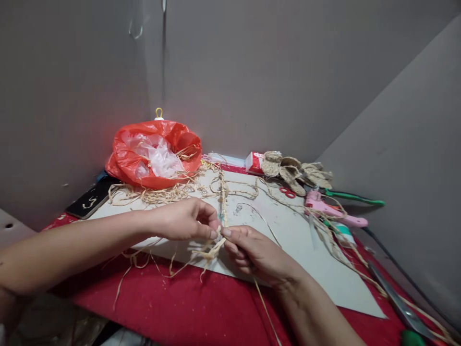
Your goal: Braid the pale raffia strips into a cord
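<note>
- The left hand (189, 221) has the thumb and the forefinger pinched together on the pale strands (215, 251), which are thin, dry and fibrous like straw.
- The right hand (255, 252) is grasping the same strands between its thumb and bent fingers, and the fingertips of both hands almost meet.
- These strands are at the centre of the dial, over the near part of a flat, whitish board (324, 269); their loose ends are curling toward 7 o'clock.
- From the fingers, a narrow, knotty cord (222, 192) extends straight to 12 o'clock.
- At 11 o'clock there is a crumpled, shiny red plastic bag (120, 170), with cloudy thin plastic inside its round mouth.
- At 10 o'clock, a tangled heap of fibres (162, 195) lies against the bag.
- Between 1 and 2 o'clock are coiled woven pieces (290, 178), rough and rounded.
- Between 2 and 3 o'clock rests a smooth pink glue gun (334, 211).
- At 6 o'clock, red cloth (173, 300) covers the desk.
</note>
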Tool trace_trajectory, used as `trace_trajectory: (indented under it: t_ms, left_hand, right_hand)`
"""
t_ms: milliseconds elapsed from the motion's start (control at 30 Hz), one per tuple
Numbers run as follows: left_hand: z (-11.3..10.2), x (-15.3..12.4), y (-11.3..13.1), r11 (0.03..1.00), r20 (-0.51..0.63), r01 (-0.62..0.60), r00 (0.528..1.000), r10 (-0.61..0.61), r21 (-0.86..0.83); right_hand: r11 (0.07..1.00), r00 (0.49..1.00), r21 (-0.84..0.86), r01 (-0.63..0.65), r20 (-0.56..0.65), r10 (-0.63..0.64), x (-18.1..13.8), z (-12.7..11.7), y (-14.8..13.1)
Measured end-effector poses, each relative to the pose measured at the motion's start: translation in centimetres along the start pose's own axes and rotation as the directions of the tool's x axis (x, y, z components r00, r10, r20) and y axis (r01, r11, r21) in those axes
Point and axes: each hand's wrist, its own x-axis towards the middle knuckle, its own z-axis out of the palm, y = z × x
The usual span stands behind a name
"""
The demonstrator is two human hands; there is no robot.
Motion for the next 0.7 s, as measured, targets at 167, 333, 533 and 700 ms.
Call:
trace_trajectory:
  t_ms: [167, 333, 533, 700]
  left_hand:
    - [0.2, 2.2, -2.1, 0.946, 0.115, 0.120, 0.989, -0.089, -0.302]
    - [0.2, 2.4, -2.4, 0.907, 0.130, 0.146, 0.986, -0.102, -0.396]
    - [0.3, 2.7, -3.0, 0.900, 0.098, 0.152, 0.988, -0.122, -0.408]
    - [0.6, 2.8, -3.5, 0.857, 0.151, 0.211, 0.976, -0.157, -0.471]
  right_hand:
    - [0.999, 0.999, 0.046, 0.012, 0.043, -0.014, 0.1, -0.4, 0.1]
    - [0.999, 0.998, 0.036, 0.024, 0.062, -0.026, 0.2, -0.8, 0.5]
    - [0.999, 0.999, -0.033, 0.030, 0.046, -0.029, 0.2, -0.7, 0.5]
    - [0.994, 0.999, -0.101, 0.035, 0.038, -0.031, 0.1, -0.7, 0.6]
